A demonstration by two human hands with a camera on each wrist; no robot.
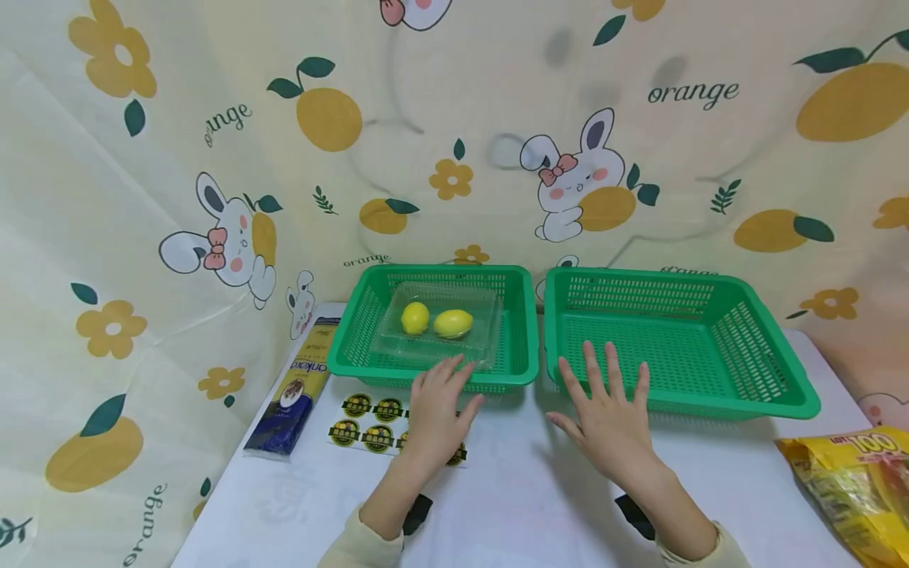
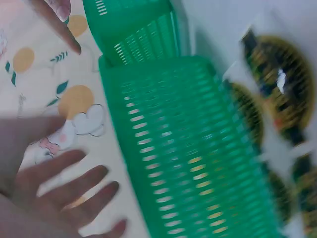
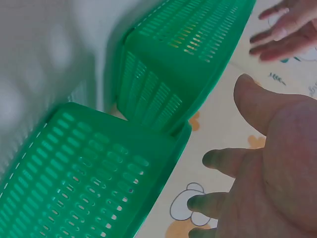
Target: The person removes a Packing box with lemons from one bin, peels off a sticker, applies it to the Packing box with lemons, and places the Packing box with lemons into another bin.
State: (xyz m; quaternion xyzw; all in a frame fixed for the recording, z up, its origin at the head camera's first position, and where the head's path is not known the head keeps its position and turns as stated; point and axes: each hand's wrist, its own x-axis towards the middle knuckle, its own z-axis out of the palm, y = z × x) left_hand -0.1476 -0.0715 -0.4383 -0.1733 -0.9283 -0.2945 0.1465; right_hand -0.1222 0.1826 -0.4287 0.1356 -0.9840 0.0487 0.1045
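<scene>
My left hand [image 1: 438, 406] hovers near the front rim of the left green basket [image 1: 429, 379], its fingers extended and holding nothing. In that basket sits a clear plastic clamshell box [image 1: 472, 304] with two lemons [image 1: 453, 323], one at the left and one at the right. My right hand [image 1: 607, 418] is spread wide, palm down, at the front left corner of the right green basket [image 1: 774, 406]. No object lies in its fingers. In the left wrist view the left hand's fingers [image 2: 94, 191] are apart; the right wrist view shows the right hand [image 3: 277, 163] likewise spread.
A sheet of round black and gold stickers [image 1: 360, 432] lies partly under my left hand. Left of the baskets is a blue and gold packet [image 1: 294, 394]. A yellow bag [image 1: 852, 481] rests at the table's right edge. Behind hangs a patterned curtain [image 1: 454, 118].
</scene>
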